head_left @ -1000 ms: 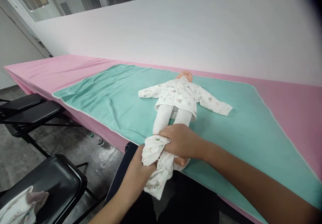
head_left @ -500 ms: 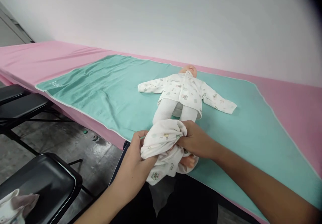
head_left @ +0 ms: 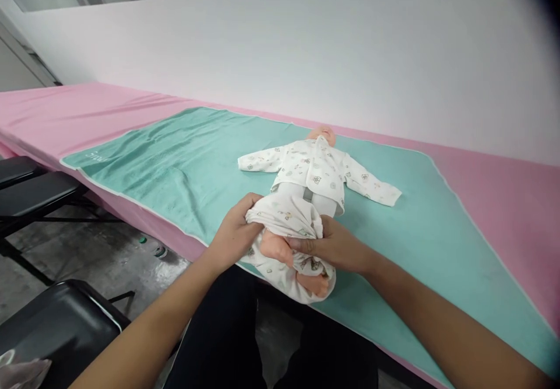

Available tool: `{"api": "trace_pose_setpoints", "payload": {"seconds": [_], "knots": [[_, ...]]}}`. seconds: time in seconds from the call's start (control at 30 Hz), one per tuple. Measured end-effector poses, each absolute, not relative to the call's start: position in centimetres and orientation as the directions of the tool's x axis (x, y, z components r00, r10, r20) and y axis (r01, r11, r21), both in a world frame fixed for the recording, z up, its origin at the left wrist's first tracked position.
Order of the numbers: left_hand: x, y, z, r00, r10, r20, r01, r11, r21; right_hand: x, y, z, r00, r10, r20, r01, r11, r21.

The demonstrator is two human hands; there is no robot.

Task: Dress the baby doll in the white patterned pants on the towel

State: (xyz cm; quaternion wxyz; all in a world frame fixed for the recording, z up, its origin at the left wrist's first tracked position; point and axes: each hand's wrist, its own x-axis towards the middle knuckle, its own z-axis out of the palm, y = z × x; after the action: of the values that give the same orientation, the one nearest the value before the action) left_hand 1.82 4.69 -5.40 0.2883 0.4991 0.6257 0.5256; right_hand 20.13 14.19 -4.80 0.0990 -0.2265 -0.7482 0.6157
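Note:
A baby doll [head_left: 315, 167] in a white printed top lies on its back on a teal towel [head_left: 184, 161], head toward the wall. White printed trousers [head_left: 284, 214] are bunched over its lower legs, and both bare feet [head_left: 277, 248] stick out near the table's front edge. My left hand [head_left: 234, 231] grips the left side of the bunched trousers. My right hand [head_left: 332, 243] grips their right side, fingers closed on the cloth.
The towel lies on a long table under a pink cover [head_left: 503, 185], backed by a white wall. Black chairs [head_left: 65, 325] stand at the left on the grey floor. A bit of white cloth [head_left: 20, 371] lies on the nearest seat.
Both hands have drawn the bunched trousers up the doll's legs toward its waist. The feet, hidden before, now show below the cloth.

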Motion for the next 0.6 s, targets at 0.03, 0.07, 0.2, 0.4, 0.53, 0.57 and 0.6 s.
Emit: {"api": "trace_pose_setpoints", "payload": {"seconds": [0.03, 0.07, 0.2, 0.4, 0.53, 0.57, 0.6], "knots": [[1.9, 4.9, -5.5, -0.333, 0.93, 0.153, 0.312, -0.045, 0.949, 20.2, 14.4, -4.8, -0.877, 0.46, -0.136, 0.216, 0.125, -0.968], [2.0, 4.9, -5.7, -0.321, 0.938, 0.133, 0.311, -0.028, 0.95, 20.4, 14.7, -4.7, -0.88, 0.459, -0.126, 0.201, 0.119, -0.972], [1.7, 4.5, -5.8, -0.156, 0.988, -0.02, 0.381, 0.079, 0.921, 21.0, 16.3, -4.6, -0.863, 0.505, 0.009, 0.091, 0.172, -0.981], [-0.1, 4.8, -3.5, 0.15, 0.963, -0.224, 0.492, 0.123, 0.862, 21.7, 18.3, -4.5, -0.688, 0.707, 0.163, 0.088, 0.304, -0.948], [-1.6, 7.4, -2.3, 0.305, 0.947, -0.102, 0.391, -0.027, 0.92, 21.5, 18.0, -5.0, -0.617, 0.746, 0.248, 0.198, 0.453, -0.869], [-1.8, 8.4, -2.2, 0.245, 0.969, -0.012, 0.373, -0.083, 0.924, 21.4, 18.0, -5.2, -0.592, 0.754, 0.285, 0.219, 0.491, -0.843], [-1.9, 9.6, -2.3, 0.166, 0.982, 0.085, 0.382, -0.144, 0.913, 21.3, 18.0, -5.4, -0.555, 0.759, 0.339, 0.248, 0.54, -0.804]]}}
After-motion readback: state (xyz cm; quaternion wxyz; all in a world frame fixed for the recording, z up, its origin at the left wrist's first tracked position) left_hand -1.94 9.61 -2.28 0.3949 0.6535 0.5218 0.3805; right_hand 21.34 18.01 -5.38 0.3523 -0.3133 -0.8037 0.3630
